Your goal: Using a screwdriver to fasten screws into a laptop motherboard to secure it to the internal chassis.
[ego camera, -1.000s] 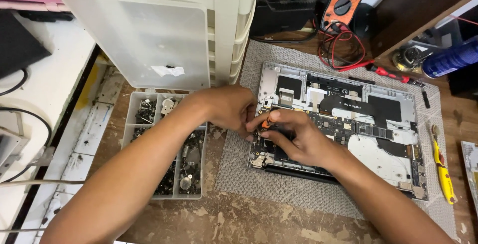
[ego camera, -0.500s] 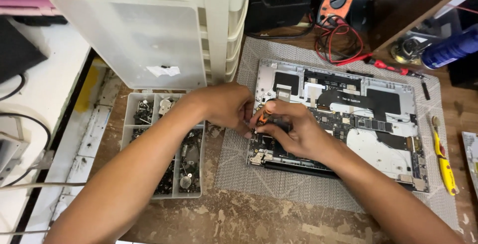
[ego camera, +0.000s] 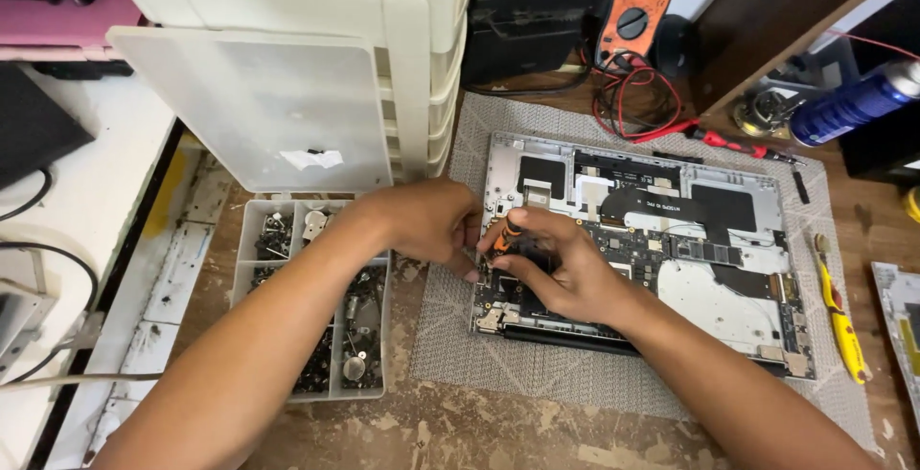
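Right hand [ego camera: 565, 274]: is curling its fingers around a small screwdriver with an orange and black handle [ego camera: 512, 230], grasping it upright over the left part of the opened laptop [ego camera: 728, 240].
Left hand [ego camera: 431, 226]: is resting at the laptop's left edge, fingers bent and touching the board beside the screwdriver tip; whether it is pinching anything there I cannot tell.
Opened laptop: is lying bottom-up with its board exposed, on a grey woven mat [ego camera: 450, 336] in the middle of the worn wooden bench.
Parts box [ego camera: 287, 288]: is sitting just left of the mat, under the left forearm, its clear lid [ego camera: 249, 106] standing open and its compartments holding screws and small metal bits.
Drawer unit [ego camera: 422, 48]: is standing at the far side, behind the lid.
Multimeter [ego camera: 637, 0]: orange, is leaning at the far side, its red and black leads [ego camera: 642, 106] trailing toward the laptop.
Yellow tool [ego camera: 843, 321]: is lying right of the laptop on the mat edge.
Blue spray can [ego camera: 853, 101]: is lying far right.
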